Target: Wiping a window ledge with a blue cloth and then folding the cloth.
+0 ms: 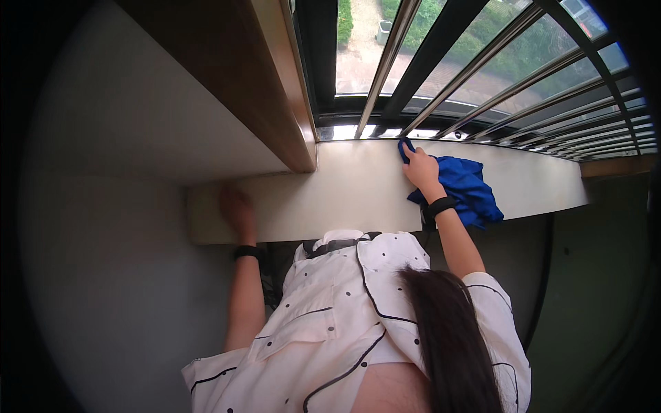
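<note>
My right hand (pixel 423 173) presses a blue cloth (pixel 462 188) onto the pale windowsill (pixel 361 191). One fingertip pushes a fold of the cloth against the sill's far edge, at the foot of the metal bars. The rest of the cloth lies bunched to the right of the wrist and hangs a little over the near edge. At the shadowed left end of the sill rests my left hand (pixel 236 209), close to the wall. Its fingers are dim and blurred, and no object shows in it. Both wrists wear a black band.
Shiny metal bars (pixel 472 77) stand along the window behind the sill, with a dark window frame (pixel 324 62) beyond. A brown wooden trim (pixel 289 103) comes down to the sill on the left. A white wall (pixel 129 232) borders the left side.
</note>
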`<state>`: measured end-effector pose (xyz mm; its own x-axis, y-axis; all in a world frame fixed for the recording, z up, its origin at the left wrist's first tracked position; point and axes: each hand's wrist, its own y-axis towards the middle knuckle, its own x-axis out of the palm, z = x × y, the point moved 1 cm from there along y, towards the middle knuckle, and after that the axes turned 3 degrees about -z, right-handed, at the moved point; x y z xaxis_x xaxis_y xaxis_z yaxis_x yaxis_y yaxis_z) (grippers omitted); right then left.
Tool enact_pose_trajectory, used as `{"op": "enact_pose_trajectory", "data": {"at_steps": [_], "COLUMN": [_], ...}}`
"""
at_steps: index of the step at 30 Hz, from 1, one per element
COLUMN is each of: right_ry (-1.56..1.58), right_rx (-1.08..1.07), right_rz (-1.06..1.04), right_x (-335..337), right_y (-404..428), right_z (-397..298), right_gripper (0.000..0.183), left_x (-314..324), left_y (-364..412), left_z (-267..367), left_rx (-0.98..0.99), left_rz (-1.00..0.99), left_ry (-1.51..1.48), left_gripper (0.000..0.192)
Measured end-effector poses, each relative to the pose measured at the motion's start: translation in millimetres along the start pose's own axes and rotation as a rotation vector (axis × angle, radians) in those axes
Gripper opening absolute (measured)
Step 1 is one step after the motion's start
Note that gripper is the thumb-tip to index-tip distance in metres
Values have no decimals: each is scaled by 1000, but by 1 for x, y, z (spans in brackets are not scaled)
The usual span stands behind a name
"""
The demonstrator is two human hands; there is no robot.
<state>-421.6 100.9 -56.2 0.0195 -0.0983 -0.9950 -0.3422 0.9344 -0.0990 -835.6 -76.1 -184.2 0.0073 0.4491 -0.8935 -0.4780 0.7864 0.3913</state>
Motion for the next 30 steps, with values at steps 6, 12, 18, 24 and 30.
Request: {"op": "enact_pose_trajectory", "data": {"at_steps": [6, 12, 18, 24, 30], "right_ry": [47, 59, 88, 183, 206], "right_rx": [-109, -58, -19, 186, 359], "right_rz": [22, 6, 28, -75, -111], "right_x": [11, 9, 8, -1, 5], "right_y": [26, 17, 10, 3, 1], "right_z": [-48, -70, -38, 5, 50], "right_gripper": [52, 51, 50, 54, 51], "left_x": [-30, -22, -19, -22, -19], "left_y": [8, 12, 6, 8, 11], "left_z": [28, 7, 10, 5, 9], "left_rx": [-85, -72, -77, -89, -112], "left_rz": [-14, 44, 38, 32, -10], "left_ry": [-55, -14, -8, 26, 5], "left_gripper": [37, 36, 37, 39, 42]}}
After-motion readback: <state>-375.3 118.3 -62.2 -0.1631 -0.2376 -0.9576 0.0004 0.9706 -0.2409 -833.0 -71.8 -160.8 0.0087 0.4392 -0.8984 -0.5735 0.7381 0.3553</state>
